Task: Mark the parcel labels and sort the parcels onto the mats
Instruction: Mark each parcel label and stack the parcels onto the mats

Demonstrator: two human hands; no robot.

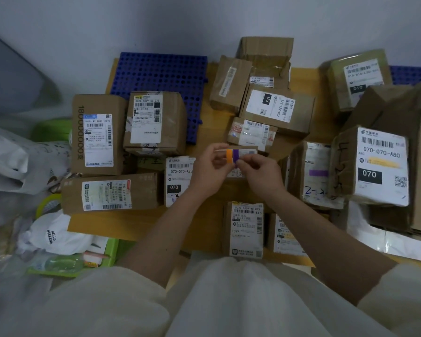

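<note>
Several brown cardboard parcels with white labels lie on the yellow table (204, 229). At the centre my left hand (210, 170) holds a small white strip of colour stickers (232, 155) with an orange and a purple tab. The fingertips of my right hand (259, 170) pinch the purple tab at the strip's right side. A parcel labelled 070 (178, 181) lies just left of my left hand. A blue perforated mat (161, 74) sits at the back left, with two parcels (153, 122) overlapping its front edge. Another blue mat (411, 74) shows at the far right.
A big 070-070-A80 parcel (379, 166) and stacked boxes crowd the right side. One parcel carries a purple mark (319, 172). Left of the table lie white plastic bags (15, 156), a tape roll (48, 203) and a green basket (83, 261).
</note>
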